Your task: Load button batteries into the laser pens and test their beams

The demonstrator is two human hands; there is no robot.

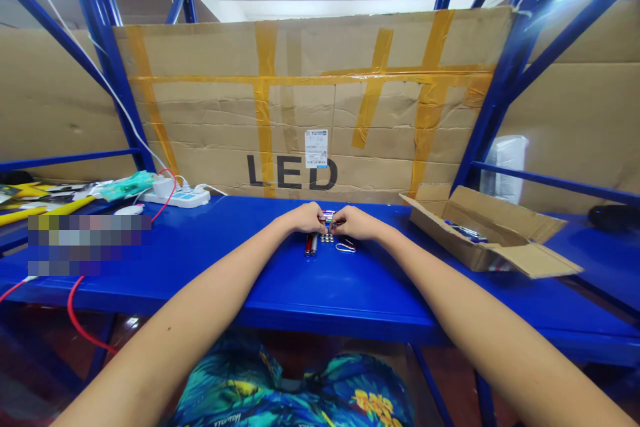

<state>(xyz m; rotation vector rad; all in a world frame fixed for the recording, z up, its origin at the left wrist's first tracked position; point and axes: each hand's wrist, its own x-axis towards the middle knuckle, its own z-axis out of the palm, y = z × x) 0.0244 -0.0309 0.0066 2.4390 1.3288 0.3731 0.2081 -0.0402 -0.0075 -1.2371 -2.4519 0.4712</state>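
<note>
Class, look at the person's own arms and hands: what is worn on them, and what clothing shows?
Both forearms are bare: no sleeves, gloves, watch or rings show. The left hand and right hand are uncovered. Below, a teal garment with a yellow floral print shows.

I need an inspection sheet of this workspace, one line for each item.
Surface: blue metal bench, bare at the front edge.
Job's things: small metallic part pinched between both hands; two pen-like cylinders, small caps and a wire clip lie beneath them.
Clutter: open cardboard box at right; yellow items at left.
Hands: left hand and right hand meet at the part.
Cables: white power strip, red cable, white cable.
Surroundings: taped cardboard panel marked LED, blue rack posts.
</note>
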